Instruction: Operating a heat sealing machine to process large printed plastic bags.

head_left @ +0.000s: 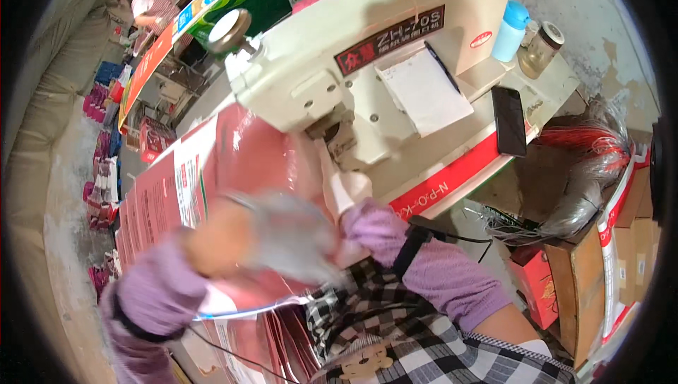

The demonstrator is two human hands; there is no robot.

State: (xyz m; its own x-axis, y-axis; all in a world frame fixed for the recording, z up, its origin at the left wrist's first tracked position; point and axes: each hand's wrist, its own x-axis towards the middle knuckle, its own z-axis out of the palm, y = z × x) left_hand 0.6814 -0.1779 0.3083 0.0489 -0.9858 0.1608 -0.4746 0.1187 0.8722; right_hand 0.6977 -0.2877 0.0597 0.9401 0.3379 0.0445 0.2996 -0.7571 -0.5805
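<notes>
A grey, soft-looking thing (293,236), smeared by motion, covers the fingers of my left hand (220,239). I cannot make out whether it is a cloth or a glove. This hand is over large red printed plastic sheets or bags (258,147), which lie partly under the head of a cream industrial sewing machine (318,38). White material, perhaps a glove, covers my right hand (350,190). That hand is at the right edge of the red plastic, just below the machine's needle area (335,133), and its fingers do not show clearly. Both forearms wear purple sleeves with black straps.
A white pad (427,94), dark pen (442,68) and black phone (508,121) lie on the machine bed. Behind them stand a light-blue bottle (510,31) and glass jar (542,51). Clear strands (583,193) hang over cardboard boxes (575,292) at right. Another person (152,10) is far left.
</notes>
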